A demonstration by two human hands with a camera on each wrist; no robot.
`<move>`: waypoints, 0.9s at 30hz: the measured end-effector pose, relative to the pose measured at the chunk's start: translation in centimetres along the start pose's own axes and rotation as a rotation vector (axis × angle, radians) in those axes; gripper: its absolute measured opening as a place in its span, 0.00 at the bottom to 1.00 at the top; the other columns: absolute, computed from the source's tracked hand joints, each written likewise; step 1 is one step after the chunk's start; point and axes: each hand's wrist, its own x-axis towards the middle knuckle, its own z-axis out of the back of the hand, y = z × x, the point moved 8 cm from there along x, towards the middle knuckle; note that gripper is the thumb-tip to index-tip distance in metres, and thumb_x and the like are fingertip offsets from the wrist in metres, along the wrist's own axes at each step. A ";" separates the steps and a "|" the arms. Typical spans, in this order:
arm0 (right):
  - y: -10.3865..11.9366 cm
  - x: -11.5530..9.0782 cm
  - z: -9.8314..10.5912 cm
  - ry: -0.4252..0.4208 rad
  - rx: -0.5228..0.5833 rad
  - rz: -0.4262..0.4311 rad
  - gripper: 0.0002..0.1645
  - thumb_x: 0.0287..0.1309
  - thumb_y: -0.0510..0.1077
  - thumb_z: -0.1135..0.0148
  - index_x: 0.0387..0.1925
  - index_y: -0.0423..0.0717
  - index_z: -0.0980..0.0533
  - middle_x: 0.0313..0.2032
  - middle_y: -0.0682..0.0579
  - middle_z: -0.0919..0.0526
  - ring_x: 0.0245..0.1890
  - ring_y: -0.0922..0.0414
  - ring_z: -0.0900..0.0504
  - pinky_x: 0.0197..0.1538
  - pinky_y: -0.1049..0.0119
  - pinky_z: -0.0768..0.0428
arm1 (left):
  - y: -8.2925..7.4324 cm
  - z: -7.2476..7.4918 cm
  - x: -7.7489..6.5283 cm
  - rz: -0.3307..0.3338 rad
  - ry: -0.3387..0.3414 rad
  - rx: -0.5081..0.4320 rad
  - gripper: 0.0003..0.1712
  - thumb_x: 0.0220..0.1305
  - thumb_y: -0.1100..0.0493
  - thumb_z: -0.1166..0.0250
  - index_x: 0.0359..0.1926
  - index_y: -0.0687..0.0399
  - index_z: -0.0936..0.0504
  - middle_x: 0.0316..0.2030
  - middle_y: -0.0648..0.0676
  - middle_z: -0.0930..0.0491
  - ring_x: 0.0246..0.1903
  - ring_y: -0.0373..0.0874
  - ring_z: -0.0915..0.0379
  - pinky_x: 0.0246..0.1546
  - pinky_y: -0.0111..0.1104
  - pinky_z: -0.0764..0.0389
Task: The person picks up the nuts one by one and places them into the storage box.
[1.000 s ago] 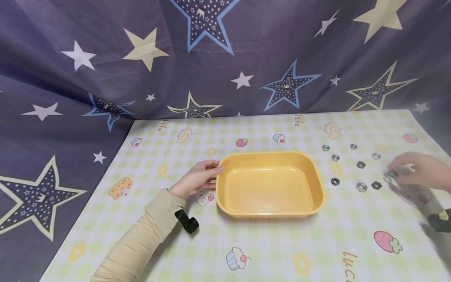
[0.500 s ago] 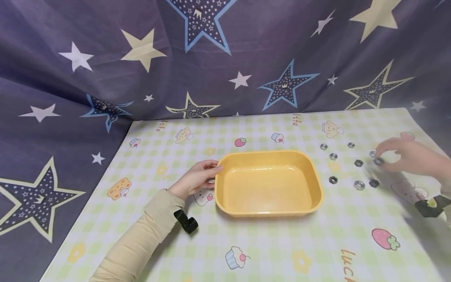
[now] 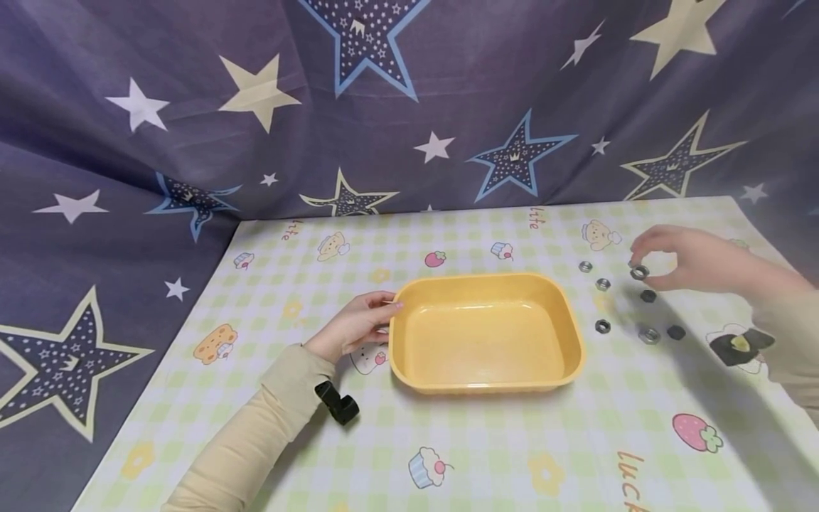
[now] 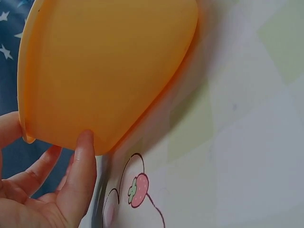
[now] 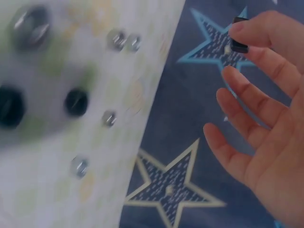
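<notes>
in the head view a shallow yellow tray sits near the middle of a green-and-white checked tablecloth, and the left hand grips its left end, thumb on the rim and fingers against the outside. to the right of the tray, the right hand pinches a nut between thumb and finger. other nuts lie scattered on the cloth, some in the space between that hand and the tray, others on the near side of the hand. beige sleeves cover both arms, with a black clip by the left wrist. behind the far edge of the cloth hangs a creased, dark purple curtain printed with stars. the cloth carries flat printed pictures, among them a cupcake and a strawberry. the left wrist view shows the tray's outer wall from close by: smooth, orange in the dim light, plastic by its look, with a rounded corner and a lipped rim; fingers press against it. in the right wrist view the pinched nut is small and dark, with the remaining fingers spread loosely apart; the nuts on the cloth are blurred, some silvery and shiny, others nearly black.
</notes>
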 end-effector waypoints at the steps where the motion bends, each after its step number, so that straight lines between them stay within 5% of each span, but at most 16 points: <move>1: 0.5 0.4 0.1 -0.004 0.010 0.016 0.20 0.30 0.35 0.24 0.28 0.57 0.21 0.41 0.53 0.20 0.42 0.64 0.25 0.43 0.76 0.28 | 0.0 0.0 0.0 0.001 -0.001 0.003 0.26 0.70 0.57 0.45 0.63 0.65 0.36 0.54 0.61 0.27 0.42 0.40 0.23 0.47 0.38 0.19; 15: 7.9 6.3 0.3 -0.025 0.155 0.265 0.20 0.31 0.33 0.26 0.30 0.55 0.21 0.40 0.56 0.21 0.41 0.57 0.23 0.47 0.72 0.26 | 0.1 0.0 0.0 -0.006 0.002 0.005 0.26 0.70 0.57 0.45 0.63 0.66 0.37 0.54 0.62 0.27 0.40 0.39 0.23 0.46 0.37 0.18; 21: 11.7 8.4 -0.3 0.036 0.232 0.334 0.18 0.35 0.31 0.29 0.31 0.52 0.20 0.42 0.52 0.20 0.44 0.54 0.22 0.50 0.57 0.24 | 0.0 -0.1 0.0 -0.013 0.007 0.009 0.27 0.70 0.56 0.45 0.63 0.66 0.37 0.54 0.62 0.27 0.41 0.39 0.23 0.45 0.36 0.18; 27: 14.4 10.4 -2.0 0.106 0.307 0.355 0.14 0.39 0.32 0.33 0.32 0.49 0.20 0.42 0.49 0.20 0.46 0.52 0.22 0.53 0.55 0.25 | 0.2 0.1 0.0 -0.003 -0.004 -0.007 0.26 0.70 0.57 0.45 0.63 0.65 0.36 0.54 0.61 0.27 0.41 0.40 0.23 0.46 0.38 0.18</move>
